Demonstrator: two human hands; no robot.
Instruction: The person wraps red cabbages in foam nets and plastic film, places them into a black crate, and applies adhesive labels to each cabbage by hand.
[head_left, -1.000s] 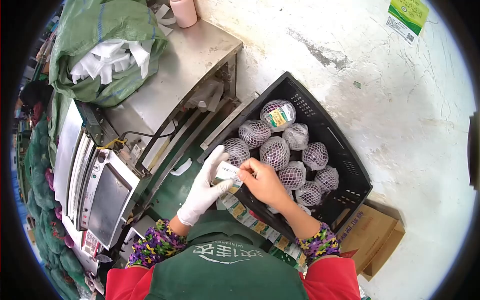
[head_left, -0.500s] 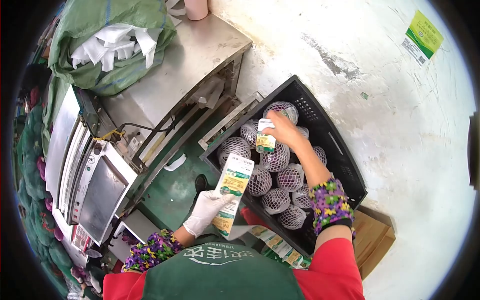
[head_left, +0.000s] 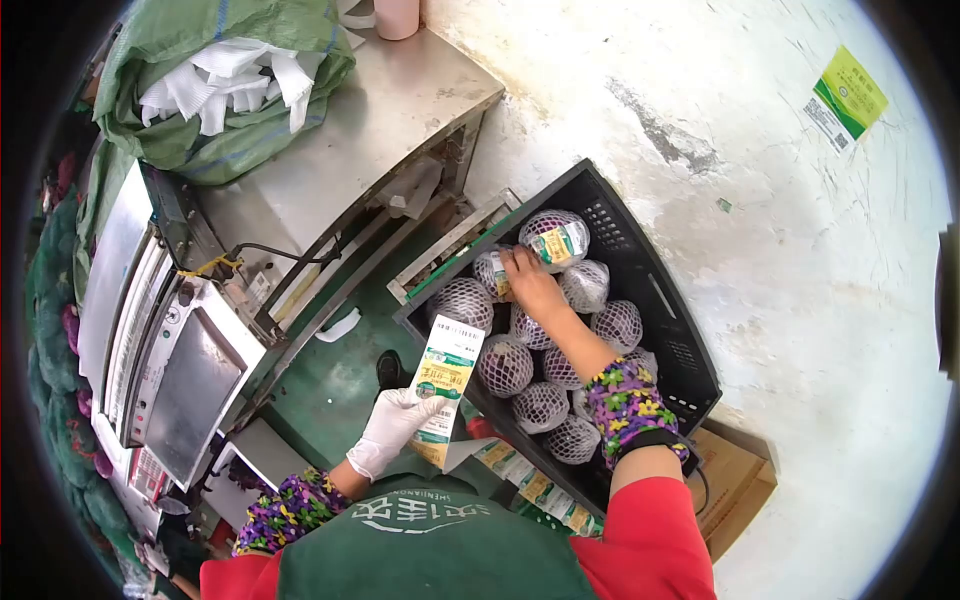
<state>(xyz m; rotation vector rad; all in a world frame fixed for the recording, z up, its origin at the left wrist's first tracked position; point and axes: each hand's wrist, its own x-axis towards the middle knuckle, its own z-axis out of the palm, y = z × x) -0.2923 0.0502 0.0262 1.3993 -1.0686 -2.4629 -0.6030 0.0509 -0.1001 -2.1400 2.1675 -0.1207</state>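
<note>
My left hand point(head_left: 392, 425), in a white glove, pinches a strip of printed labels point(head_left: 446, 365) in white, green and yellow. The strip hangs down toward my apron. In the black crate point(head_left: 668, 300) lie several round purplish pieces of produce point(head_left: 505, 365) in white foam nets. My bare right hand point(head_left: 530, 285) is at the crate's far-left part, its fingers closed at a label point(head_left: 499, 270) against one netted piece. Its fingertips partly hide that label. Another label point(head_left: 560, 243) sits on the netted piece just beyond.
On the left stands a machine with a metal plate point(head_left: 195, 385). A steel table point(head_left: 400, 95) holds a green sack point(head_left: 235, 150) of white foam nets. A cardboard box point(head_left: 735, 480) sits by the wall. Another person's hand point(head_left: 152, 558) shows at lower left.
A label now sits on the far netted piece. My right hand has moved left and nearer, to the neighbouring piece with another label. The strip in my left hand now looks shorter.
</note>
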